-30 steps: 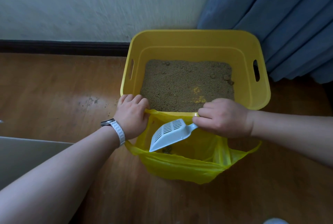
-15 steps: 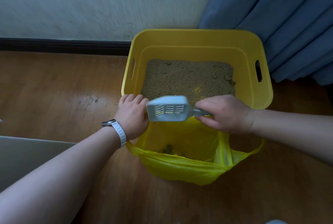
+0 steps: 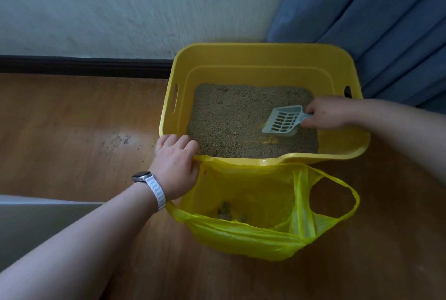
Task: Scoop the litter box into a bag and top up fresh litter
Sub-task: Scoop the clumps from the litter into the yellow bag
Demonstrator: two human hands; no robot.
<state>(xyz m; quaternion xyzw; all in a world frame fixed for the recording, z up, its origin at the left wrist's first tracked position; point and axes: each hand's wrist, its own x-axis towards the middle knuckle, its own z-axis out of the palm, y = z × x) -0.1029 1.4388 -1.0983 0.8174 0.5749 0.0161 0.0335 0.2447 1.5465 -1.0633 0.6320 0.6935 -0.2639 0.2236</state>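
Head view: one yellow litter box (image 3: 263, 57), rectangular with rounded corners and a slot handle in each side wall, standing on a wooden floor (image 3: 72, 130) against a pale wall (image 3: 120, 5) with a dark skirting board (image 3: 84, 66); blue curtain (image 3: 386, 22) hanging at far right, just behind the box's right corner. Contents: brown granular litter (image 3: 229, 118) covering the bottom, with a small yellowish patch near the middle of the near side. One pale slotted scoop (image 3: 282, 121), inside the box at its right half, blade lying on or just above the litter, slotted face up, handle pointing right. Right hand (image 3: 328, 112): reaching in over the right wall, fingers closed around the scoop handle. One yellow translucent plastic bag (image 3: 253, 234), on the floor directly in front of the box's near wall, mouth open upward, its far edge drawn up against the box's near rim; one loop handle lies slack to the right; a few dark clumps (image 3: 226, 210) visible at the bottom. Left hand (image 3: 176, 167): at the box's near left corner, fingers curled shut over the bag's edge and the rim together, holding the mouth open. Left wrist carries a watch (image 3: 150, 185) with a white band. Scattered dark specks on the floor left of the box. Grey flat surface (image 3: 36, 222) at near left, not identifiable.
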